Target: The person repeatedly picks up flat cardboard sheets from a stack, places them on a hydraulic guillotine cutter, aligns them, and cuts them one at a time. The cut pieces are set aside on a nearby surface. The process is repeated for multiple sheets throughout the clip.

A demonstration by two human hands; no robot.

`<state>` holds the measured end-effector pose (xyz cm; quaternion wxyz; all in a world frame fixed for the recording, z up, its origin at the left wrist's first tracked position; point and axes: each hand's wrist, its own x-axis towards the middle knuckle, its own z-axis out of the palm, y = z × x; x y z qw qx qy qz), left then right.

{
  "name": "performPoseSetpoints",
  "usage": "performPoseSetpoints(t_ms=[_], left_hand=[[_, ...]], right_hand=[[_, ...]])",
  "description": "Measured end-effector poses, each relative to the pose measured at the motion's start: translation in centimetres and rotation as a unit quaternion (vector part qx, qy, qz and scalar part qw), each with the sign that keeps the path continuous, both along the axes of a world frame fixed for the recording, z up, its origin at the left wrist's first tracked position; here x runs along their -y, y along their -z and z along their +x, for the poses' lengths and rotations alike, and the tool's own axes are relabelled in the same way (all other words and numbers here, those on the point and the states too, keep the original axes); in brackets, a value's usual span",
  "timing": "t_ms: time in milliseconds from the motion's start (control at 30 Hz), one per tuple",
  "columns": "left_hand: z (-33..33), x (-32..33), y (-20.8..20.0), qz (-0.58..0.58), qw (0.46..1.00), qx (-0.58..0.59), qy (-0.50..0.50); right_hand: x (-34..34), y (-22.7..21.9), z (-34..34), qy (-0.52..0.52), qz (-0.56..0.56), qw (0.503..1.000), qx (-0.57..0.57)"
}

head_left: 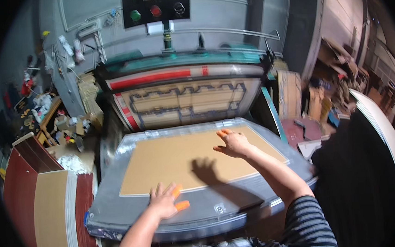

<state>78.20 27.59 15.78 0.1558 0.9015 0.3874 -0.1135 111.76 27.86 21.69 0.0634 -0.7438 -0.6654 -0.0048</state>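
A flat tan cardboard sheet [163, 158] lies on the grey metal bed [186, 211] of a die-cutting press. At the sheet's near left edge is my left hand [163, 203], fingers spread, with orange covers on two of its digits. Its fingertips reach the sheet's edge; whether they press on it I cannot tell. My right hand [234, 144] hovers over the far right part of the sheet, thumb and fingers apart, also with orange fingertip covers. Its shadow falls on the cardboard, away from the hand. Neither hand holds anything.
Behind the bed stands the press's upright die board [195, 100] with dark cutting outlines. A control panel [156, 8] with coloured buttons hangs above. Stacked cardboard sheets [51, 211] stand at the left. Pale curved sheets [386, 136] rise at the right, near wooden boards [289, 95].
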Motion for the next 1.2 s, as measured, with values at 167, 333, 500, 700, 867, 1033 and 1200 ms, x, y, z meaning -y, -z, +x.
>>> performPoseSetpoints(t_ms=[167, 333, 500, 700, 867, 1033, 1200], left_hand=[[-0.2, -0.4, -0.1, -0.008, 1.0, -0.029, 0.001], [-0.7, -1.5, 3.6, 0.042, 0.999, 0.0, 0.016], [0.0, -0.4, 2.1, 0.023, 0.999, 0.039, 0.007], [-0.1, 0.3, 0.3, 0.013, 1.0, 0.004, -0.018], [1.1, -1.9, -0.5, 0.008, 1.0, -0.001, -0.005], [3.5, -15.5, -0.6, -0.065, 0.996, 0.06, -0.021], [6.2, -20.4, -15.6, 0.325, 0.865, 0.376, -0.074]], right_hand=[[-10.2, -17.6, -3.5, -0.123, 0.462, 0.876, 0.066], [-16.2, -28.8, -7.0, 0.043, 0.396, 0.878, 0.265], [-16.0, -30.3, -7.2, 0.093, 0.298, 0.907, 0.283], [-15.1, -31.7, -6.9, 0.011, 0.375, 0.894, 0.246], [-7.4, -28.5, -3.9, -0.202, 0.539, 0.806, 0.138], [5.9, -23.9, -5.7, -0.312, 0.457, 0.828, 0.094], [19.7, -20.5, -2.3, -0.303, 0.337, 0.883, 0.12]])
